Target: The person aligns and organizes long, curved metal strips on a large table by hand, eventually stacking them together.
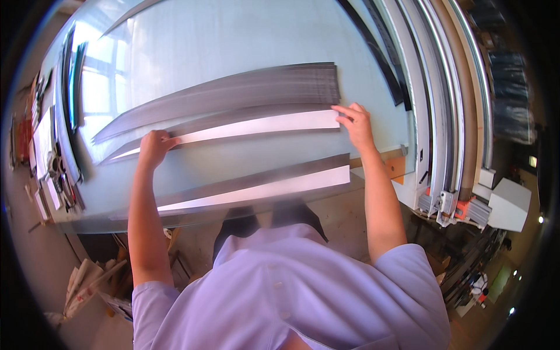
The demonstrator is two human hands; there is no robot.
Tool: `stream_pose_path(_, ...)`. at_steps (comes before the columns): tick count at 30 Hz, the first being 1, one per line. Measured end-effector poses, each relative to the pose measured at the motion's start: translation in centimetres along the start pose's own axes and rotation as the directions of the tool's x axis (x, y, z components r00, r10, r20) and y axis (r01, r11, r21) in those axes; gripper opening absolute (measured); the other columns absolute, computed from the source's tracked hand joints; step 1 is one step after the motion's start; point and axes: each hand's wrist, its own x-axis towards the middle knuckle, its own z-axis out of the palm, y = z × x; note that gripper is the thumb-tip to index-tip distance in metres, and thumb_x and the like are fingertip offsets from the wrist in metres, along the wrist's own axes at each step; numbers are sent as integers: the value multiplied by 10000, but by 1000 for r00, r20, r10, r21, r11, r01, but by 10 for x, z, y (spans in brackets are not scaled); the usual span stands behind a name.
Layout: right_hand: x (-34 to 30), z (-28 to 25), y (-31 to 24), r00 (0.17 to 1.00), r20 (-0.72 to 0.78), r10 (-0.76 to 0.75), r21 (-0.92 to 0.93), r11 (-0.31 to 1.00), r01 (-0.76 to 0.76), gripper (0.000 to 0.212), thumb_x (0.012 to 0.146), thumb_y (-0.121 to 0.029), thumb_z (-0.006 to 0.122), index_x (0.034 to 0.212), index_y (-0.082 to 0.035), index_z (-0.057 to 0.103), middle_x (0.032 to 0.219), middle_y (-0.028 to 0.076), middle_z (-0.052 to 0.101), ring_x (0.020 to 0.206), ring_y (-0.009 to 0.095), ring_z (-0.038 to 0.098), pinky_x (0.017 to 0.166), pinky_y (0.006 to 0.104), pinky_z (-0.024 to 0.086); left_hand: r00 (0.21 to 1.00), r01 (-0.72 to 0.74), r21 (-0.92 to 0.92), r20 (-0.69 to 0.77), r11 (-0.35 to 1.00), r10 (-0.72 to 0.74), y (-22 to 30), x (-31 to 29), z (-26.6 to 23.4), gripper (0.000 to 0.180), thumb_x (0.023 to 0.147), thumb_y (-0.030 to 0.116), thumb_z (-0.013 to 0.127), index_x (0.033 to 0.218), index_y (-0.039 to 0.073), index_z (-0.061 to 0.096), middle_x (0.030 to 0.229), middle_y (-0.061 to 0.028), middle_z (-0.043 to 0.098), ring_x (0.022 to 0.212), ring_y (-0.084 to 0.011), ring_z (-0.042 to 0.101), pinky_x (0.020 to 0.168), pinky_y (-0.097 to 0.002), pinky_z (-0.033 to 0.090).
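Note:
A long dark grey strip with a white band [262,123] along its middle lies across the pale glossy table in front of me. My left hand [154,149] is closed on it toward its left part, the thumb stretched along the white band. At its right end, my right hand [356,121] has thumb and forefinger at the edge, near the upper corner. Just beyond lies a fanned stack of dark grey strips [245,93]. Closer to my body is another grey strip with a white band [262,188], along the table's near edge.
A long machine with metal rails [443,105] runs along the table's right side, its grey motor and white box [508,204] at the near end. Dark strips [373,52] lie at the far right. Tools and scraps [55,169] crowd the left, with rolled sheets [87,286] below.

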Motion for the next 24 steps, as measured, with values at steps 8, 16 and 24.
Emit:
stream_pose_path(8,1,-1,-7,997,27,67,69,995,-69,355,736,-54,784,1073,-164,788,720,27,469,763,188,486,740,337,411,998,1,-88,-58,996,-6,5,-8,2,277,751,272,830,738,15,728,641,-164,630,624,-321,585,648,-426,474)
stream_pose_path(16,0,-1,-11,999,12,49,20,999,-49,353,737,-58,787,1072,-170,790,721,21,468,764,187,488,759,339,415,998,13,-144,-62,989,-22,4,-9,2,294,755,275,833,743,3,720,625,-160,614,618,-318,572,640,-423,467)
stream_pose_path(24,-1,-1,-4,998,16,57,-16,998,-57,375,727,-60,786,1079,-189,788,755,24,496,801,196,508,818,357,398,996,-39,-37,-82,999,36,-1,-14,14,331,767,333,804,735,14,719,656,-165,639,688,-354,607,760,-429,460)
